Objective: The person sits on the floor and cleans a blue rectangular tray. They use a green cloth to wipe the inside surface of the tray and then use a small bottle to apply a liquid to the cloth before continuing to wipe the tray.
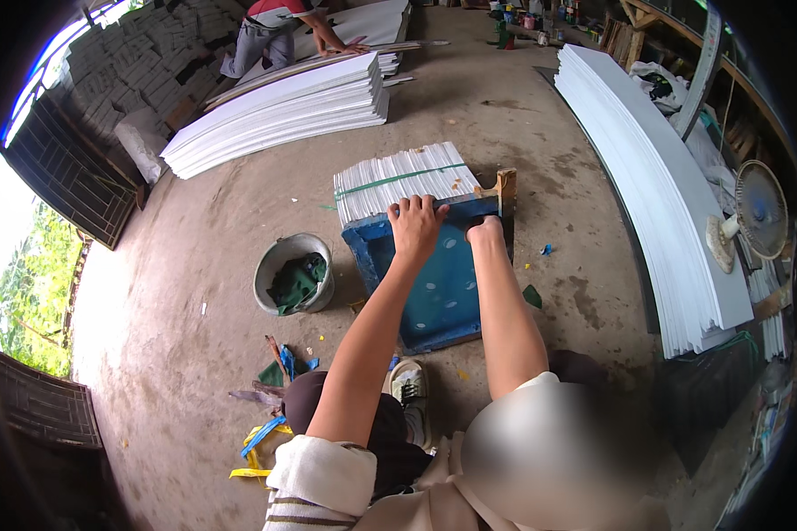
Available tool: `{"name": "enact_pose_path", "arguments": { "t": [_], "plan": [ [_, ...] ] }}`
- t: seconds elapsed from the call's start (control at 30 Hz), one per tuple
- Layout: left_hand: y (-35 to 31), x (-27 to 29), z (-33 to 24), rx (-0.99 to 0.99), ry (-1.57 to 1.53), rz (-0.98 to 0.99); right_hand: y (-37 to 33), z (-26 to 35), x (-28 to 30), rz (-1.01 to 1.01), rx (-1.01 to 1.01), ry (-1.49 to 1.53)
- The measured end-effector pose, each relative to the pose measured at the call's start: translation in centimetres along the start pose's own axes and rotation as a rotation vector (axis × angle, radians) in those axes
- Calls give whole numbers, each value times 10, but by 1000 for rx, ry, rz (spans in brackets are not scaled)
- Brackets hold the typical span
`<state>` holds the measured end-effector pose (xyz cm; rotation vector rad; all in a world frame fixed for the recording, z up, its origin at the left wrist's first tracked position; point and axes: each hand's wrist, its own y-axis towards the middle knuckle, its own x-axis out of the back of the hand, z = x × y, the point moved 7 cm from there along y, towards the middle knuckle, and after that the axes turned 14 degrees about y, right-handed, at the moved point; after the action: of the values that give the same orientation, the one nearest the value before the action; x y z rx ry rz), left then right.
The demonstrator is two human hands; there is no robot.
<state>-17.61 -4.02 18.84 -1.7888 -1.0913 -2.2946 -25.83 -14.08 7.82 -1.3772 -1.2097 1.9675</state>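
Observation:
A blue frame [441, 288] with a raised rim and a blue inner panel stands tilted in front of me; pale oval marks dot its panel. My left hand [416, 227] is closed over the frame's far rim, fingertips hooked across it. My right hand [485, 232] grips the same rim near its right corner, its fingers partly hidden. Against that rim, on the far side, lies a bundle of white strips [390, 179] with a green strap around it. A short wooden post [506, 188] rises at the frame's right corner.
To the left stands a grey bucket [268, 285] holding dark green scraps. Straps and sticks [266, 434] litter the floor nearby. Long white board stacks lie at far left [283, 111] and right [646, 195], beside a fan [760, 208]. Another person [279, 31] kneels at the back.

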Motion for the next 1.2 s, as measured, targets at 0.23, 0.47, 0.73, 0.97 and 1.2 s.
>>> {"name": "enact_pose_path", "arguments": {
  "t": [0.23,0.47,0.73,0.97,1.2],
  "plan": [
    [4,-4,-3,1,20,43,-37,13,14,-50,221,-122],
    [11,-12,1,7,-9,59,-14,16,14,133,315,-111],
    [8,-14,4,-14,0,13,19,-11,20,97,-35,105],
    [10,-12,-1,-19,-10,-24,31,-7,5,15,-129,90],
    [8,-14,3,-1,11,23,-12,3,13,-140,253,-233]
  ]
}}
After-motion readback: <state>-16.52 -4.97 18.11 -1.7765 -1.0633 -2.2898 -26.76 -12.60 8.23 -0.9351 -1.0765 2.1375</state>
